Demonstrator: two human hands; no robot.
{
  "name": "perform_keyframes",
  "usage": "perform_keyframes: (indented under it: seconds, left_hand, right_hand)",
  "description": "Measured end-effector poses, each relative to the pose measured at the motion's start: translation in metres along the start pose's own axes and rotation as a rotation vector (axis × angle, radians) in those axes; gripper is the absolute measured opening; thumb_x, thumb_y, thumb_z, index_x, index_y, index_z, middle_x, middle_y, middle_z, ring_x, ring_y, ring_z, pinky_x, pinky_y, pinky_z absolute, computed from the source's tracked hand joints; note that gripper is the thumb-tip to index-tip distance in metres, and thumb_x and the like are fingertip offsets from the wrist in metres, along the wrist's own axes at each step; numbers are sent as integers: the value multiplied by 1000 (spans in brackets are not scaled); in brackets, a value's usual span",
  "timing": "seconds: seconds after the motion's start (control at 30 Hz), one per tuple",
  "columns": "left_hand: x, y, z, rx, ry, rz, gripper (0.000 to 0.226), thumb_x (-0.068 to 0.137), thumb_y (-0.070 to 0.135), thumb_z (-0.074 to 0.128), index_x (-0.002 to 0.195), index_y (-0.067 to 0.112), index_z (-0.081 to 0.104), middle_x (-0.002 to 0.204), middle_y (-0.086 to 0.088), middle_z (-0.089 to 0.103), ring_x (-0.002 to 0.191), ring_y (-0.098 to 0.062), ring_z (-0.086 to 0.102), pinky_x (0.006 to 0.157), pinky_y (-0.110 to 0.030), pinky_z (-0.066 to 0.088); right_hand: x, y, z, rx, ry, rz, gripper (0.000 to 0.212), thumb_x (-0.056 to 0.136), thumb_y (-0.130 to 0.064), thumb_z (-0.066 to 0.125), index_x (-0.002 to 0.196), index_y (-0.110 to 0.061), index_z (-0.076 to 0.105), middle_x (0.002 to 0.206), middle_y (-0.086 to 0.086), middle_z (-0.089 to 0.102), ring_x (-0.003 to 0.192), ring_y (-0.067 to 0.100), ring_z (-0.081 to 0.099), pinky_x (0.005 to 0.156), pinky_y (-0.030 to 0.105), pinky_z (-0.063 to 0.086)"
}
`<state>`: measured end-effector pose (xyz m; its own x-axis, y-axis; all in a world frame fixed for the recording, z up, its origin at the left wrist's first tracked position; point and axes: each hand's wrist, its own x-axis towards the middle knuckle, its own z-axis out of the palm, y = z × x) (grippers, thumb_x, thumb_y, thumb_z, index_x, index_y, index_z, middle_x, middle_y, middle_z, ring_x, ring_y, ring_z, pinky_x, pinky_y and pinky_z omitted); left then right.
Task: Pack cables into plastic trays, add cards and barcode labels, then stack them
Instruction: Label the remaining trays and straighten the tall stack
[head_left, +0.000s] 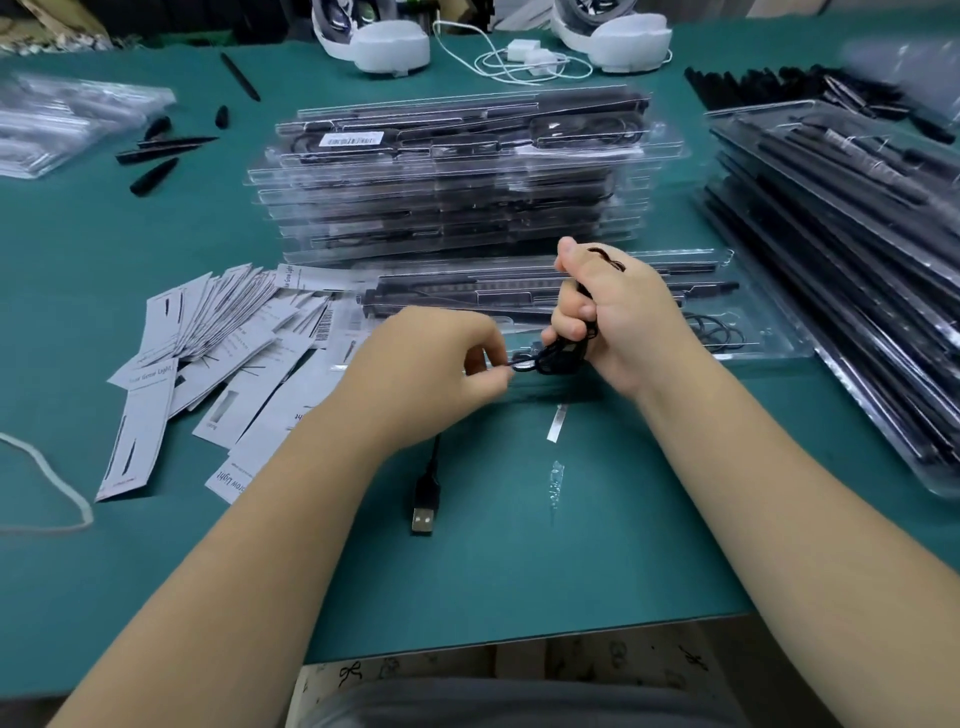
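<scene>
- Head view: the right hand (618, 317) gripped a black coiled cable (558, 358), fingers curled round the bundle; the left hand (441, 364) pinched its loose strand.
- The cable's USB plug (423, 517) lay on the green tabletop (519, 571) toward its near edge, long axis pointing nearward.
- Just behind the hands sat an open plastic tray (753, 332); cards (208, 332) fanned leftward; stacked trays (447, 176) stood beyond.

Black cable (556, 358): bundled into a tight coil, gripped in right hand (618, 317); left hand (441, 364) pinches a strand at the coil's left side. Loose end trails down to a USB plug (423, 512) lying flat on the desk (519, 571). Open clear plastic tray (753, 332) just behind the hands, holding black parts. Stack of packed trays (452, 182) behind it, barcode label (352, 139) on top. White cards (208, 338) fanned out at left.
</scene>
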<state>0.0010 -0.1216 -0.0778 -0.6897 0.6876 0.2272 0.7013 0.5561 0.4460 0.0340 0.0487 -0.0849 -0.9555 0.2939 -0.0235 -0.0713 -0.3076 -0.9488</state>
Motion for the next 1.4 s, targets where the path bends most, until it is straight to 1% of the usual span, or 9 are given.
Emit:
perform_keyframes:
  seconds: [0.27,0.4,0.5,0.6,0.8,0.93,1.03,1.27,1.4]
  left_hand:
    - [-2,-4,-24,-472,-164,-81,20,86,16,66,84,35,73,59,9,58,44,-5,51,43,-21,41]
    - [-3,11,-13,-558,-28,-64,20,85,4,62,81,21,73,44,19,52,39,1,41,42,-6,29]
    - [3,19,4,-651,148,-141,24,78,-1,60,75,20,71,56,11,63,52,-5,52,54,-14,44]
    - [8,19,15,-550,301,-218,26,73,6,61,77,31,53,48,17,48,49,-4,40,53,-14,37]
    - [4,20,12,-203,231,-83,28,74,32,55,93,29,36,62,28,53,58,0,50,53,-25,33]
    - [5,4,-11,-406,15,-53,22,75,37,67,88,22,55,63,7,60,55,-8,49,56,-26,40]
    - [2,-8,-26,-564,-36,-80,5,82,26,67,78,23,68,56,8,59,51,-4,51,50,-15,41]
    - [1,-14,-21,-505,11,-29,30,91,18,61,91,46,70,64,17,65,52,2,46,51,-13,38]
    - [3,0,-3,-426,150,30,19,87,22,54,89,32,71,66,13,66,57,-2,53,59,-23,45]
  right_hand:
    - [-6,0,5,-287,-27,-61,16,94,-21,55,80,-15,54,42,-7,35,38,13,31,50,29,46]
    - [-9,1,10,-457,-47,-126,16,93,-25,57,78,-19,55,46,-9,47,40,8,42,50,23,45]
    - [-13,4,11,-561,-75,-166,24,96,-33,52,74,-22,55,60,-12,54,58,6,49,60,23,43]
    - [-14,0,10,-474,-86,-154,23,98,-29,46,80,-21,58,65,-9,60,56,7,58,56,26,48]
    - [-14,2,18,-495,-140,-114,21,98,-27,47,84,-19,59,53,1,51,39,10,43,39,20,37]
    - [-15,1,15,-338,-187,-44,29,85,-44,58,76,-17,59,50,-8,40,44,6,37,44,17,38]
    - [-14,0,9,-422,-218,-109,13,72,-33,71,67,-25,63,53,-12,47,48,4,44,51,19,44]
    - [-16,3,9,-374,-256,-113,31,79,-44,62,59,-22,53,43,-9,42,37,8,35,52,27,46]
    - [-12,8,12,-197,-91,-149,39,80,-38,68,56,-23,42,46,-9,36,40,7,34,49,21,41]
